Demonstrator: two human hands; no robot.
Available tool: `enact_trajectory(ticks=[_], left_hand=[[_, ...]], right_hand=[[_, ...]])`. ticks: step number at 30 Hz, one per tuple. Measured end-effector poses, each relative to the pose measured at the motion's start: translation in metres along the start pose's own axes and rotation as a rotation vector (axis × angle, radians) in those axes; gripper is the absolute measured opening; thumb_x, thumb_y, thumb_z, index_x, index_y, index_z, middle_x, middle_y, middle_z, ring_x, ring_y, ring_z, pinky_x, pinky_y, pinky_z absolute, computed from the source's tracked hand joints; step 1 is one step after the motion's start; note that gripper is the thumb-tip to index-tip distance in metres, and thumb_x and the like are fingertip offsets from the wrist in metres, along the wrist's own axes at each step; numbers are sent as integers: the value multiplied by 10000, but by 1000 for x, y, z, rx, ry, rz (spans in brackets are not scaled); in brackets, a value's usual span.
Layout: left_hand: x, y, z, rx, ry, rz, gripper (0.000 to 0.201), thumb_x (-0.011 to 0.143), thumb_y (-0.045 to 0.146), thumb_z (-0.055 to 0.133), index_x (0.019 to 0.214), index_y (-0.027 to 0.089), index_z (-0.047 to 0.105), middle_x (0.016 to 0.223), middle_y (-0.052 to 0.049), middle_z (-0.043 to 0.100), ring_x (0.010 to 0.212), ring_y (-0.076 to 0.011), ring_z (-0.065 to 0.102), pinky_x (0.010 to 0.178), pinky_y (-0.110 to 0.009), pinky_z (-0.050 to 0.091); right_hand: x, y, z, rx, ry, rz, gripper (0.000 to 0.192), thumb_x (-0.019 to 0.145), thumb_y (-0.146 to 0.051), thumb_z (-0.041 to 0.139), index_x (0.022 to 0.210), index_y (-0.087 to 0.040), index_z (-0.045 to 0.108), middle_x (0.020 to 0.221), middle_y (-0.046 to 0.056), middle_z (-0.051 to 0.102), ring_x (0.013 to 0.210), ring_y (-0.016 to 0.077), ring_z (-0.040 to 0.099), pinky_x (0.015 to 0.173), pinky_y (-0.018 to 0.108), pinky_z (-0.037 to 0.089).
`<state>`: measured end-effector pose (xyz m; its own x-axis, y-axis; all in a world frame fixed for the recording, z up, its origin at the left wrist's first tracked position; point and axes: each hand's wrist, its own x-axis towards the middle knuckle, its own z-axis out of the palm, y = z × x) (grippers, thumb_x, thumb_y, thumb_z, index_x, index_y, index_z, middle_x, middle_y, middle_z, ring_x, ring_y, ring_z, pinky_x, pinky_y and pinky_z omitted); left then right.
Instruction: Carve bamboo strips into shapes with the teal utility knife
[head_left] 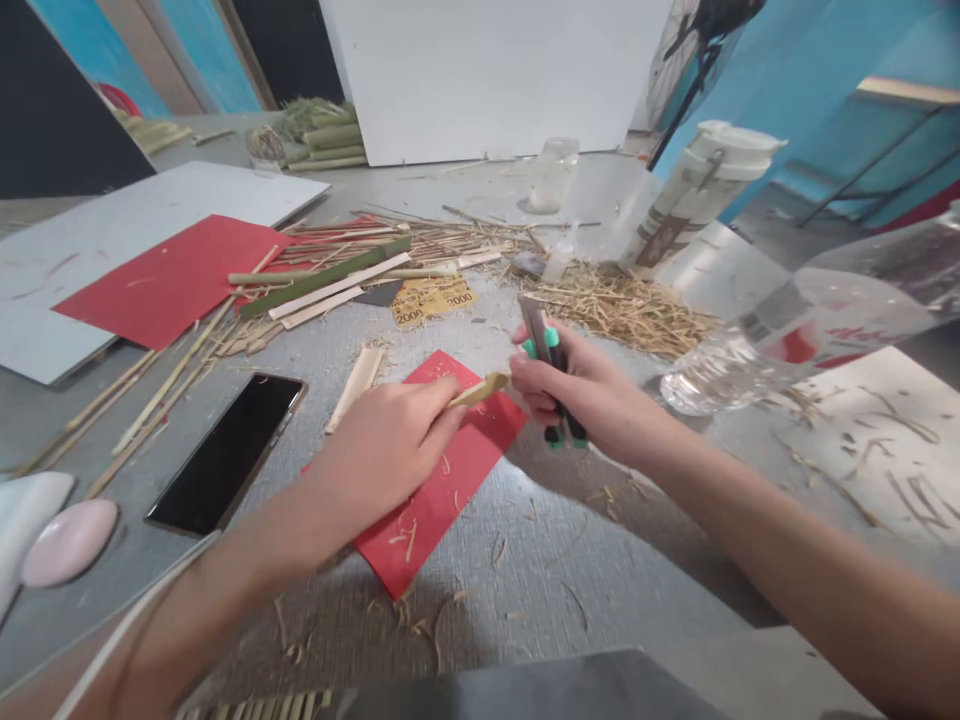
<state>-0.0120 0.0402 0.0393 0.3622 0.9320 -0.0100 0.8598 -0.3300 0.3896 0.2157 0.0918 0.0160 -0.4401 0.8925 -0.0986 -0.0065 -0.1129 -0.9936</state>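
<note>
Strip: a thin bamboo strip (478,389) sits pinched in my left hand (390,445), its tip poking toward my right hand, above the red card (450,490).
Left hand: my fingers are closed around the strip's near end.
Knife: a green-and-black knife (551,375), blade up, meets the strip's tip.
Right hand: my right hand (581,395) is wrapped tight round the knife handle.
Around: phone (229,452) lies left, straw pile (622,305) behind, a clear bottle (795,330) lies to the right.
</note>
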Motion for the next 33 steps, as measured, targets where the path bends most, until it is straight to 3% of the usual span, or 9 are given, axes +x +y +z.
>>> enact_trajectory(ticks=[2, 5, 8, 10, 16, 20, 28, 33], left_hand=[[-4, -3, 2, 199, -67, -10, 312, 1122, 335, 451, 1037, 193, 716, 878, -94, 799, 761, -256, 734, 623, -333, 406], [-13, -11, 10, 347, -158, -39, 338, 1133, 360, 426, 1121, 205, 726, 845, -103, 814, 715, -282, 754, 574, -348, 373], [-21, -18, 21, 452, -155, -104, 344, 1127, 381, 436, 1112, 220, 739, 783, -94, 809, 672, -298, 756, 538, -355, 311], [-24, -20, 27, 486, -131, -136, 353, 1125, 388, 435, 1091, 231, 749, 753, -85, 804, 647, -293, 750, 523, -355, 250], [-26, -23, 36, 449, -109, -123, 376, 1128, 371, 404, 1054, 242, 750, 657, -65, 766, 547, -268, 701, 507, -357, 127], [-28, -25, 37, 441, -94, -112, 374, 1125, 378, 416, 1022, 237, 746, 620, -65, 739, 522, -259, 680, 500, -357, 110], [-29, -27, 41, 452, -68, -152, 395, 1124, 478, 449, 1097, 215, 741, 580, -71, 711, 527, -263, 701, 491, -348, 118], [-29, -30, 42, 453, -91, -138, 357, 1133, 427, 434, 1102, 227, 728, 668, -75, 767, 581, -274, 742, 501, -362, 135]], right_hand=[[0, -9, -5, -139, -25, 82, 173, 1055, -390, 600, 1077, -285, 463, 751, -78, 495, 596, 120, 488, 515, 256, 368], [-1, -14, -5, -586, -89, 48, 230, 1104, -419, 481, 943, -258, 451, 788, -31, 578, 647, 138, 559, 580, 285, 387], [-6, -9, 5, -1041, -145, -28, 229, 1115, -409, 455, 978, -239, 521, 701, -27, 546, 606, 141, 483, 587, 302, 291], [-9, -2, 14, -1192, -183, -51, 248, 1123, -424, 428, 1074, -224, 567, 663, -33, 513, 566, 141, 415, 570, 313, 220], [-15, 7, 29, -1291, -262, -96, 406, 1148, -445, 316, 1325, -202, 589, 705, 13, 623, 555, 159, 477, 573, 318, 194], [-16, 6, 32, -1336, -291, -96, 393, 1140, -408, 323, 1346, -207, 591, 753, 44, 685, 567, 172, 530, 574, 315, 210], [-20, 8, 36, -1433, -251, -100, 380, 1117, -353, 352, 1395, -217, 573, 723, 41, 689, 524, 170, 506, 553, 311, 191], [-18, 8, 37, -1418, -273, -106, 371, 1130, -348, 346, 1401, -220, 565, 755, 45, 706, 551, 174, 538, 566, 314, 197]])
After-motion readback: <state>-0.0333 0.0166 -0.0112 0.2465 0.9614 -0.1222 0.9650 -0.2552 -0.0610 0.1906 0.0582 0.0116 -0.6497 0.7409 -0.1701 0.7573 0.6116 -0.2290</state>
